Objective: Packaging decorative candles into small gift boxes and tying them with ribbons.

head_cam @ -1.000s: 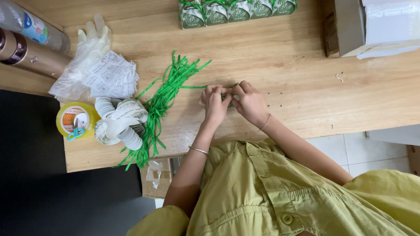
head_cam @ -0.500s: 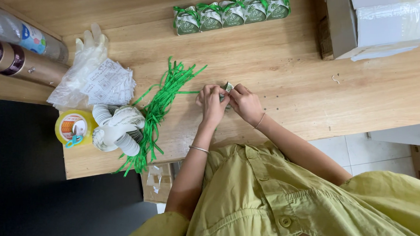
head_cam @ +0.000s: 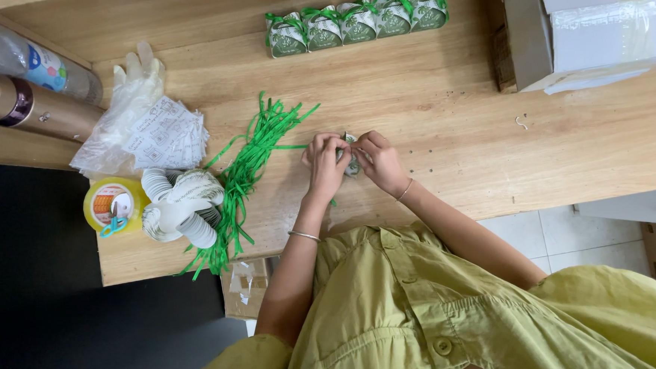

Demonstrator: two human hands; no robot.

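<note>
My left hand (head_cam: pixel 326 167) and my right hand (head_cam: pixel 380 161) meet at the middle of the wooden table (head_cam: pixel 443 103). Together they pinch a small green-and-white packet (head_cam: pixel 351 161), mostly hidden by my fingers. A loose bundle of green ribbon strips (head_cam: pixel 248 166) lies just left of my left hand. At the far edge stands a row of several similar small packets tied with green ribbon (head_cam: pixel 357 22).
A white cardboard box (head_cam: pixel 589 21) sits at the back right. On the left are a fanned stack of white paper pieces (head_cam: pixel 183 207), a yellow tape roll (head_cam: pixel 108 206), a plastic bag of printed slips (head_cam: pixel 153 137), a clear glove (head_cam: pixel 138 67) and two bottles (head_cam: pixel 17 103).
Both hands stay together on the small packet, with the fingers shifting slightly around it. The other things on the table have not moved.
</note>
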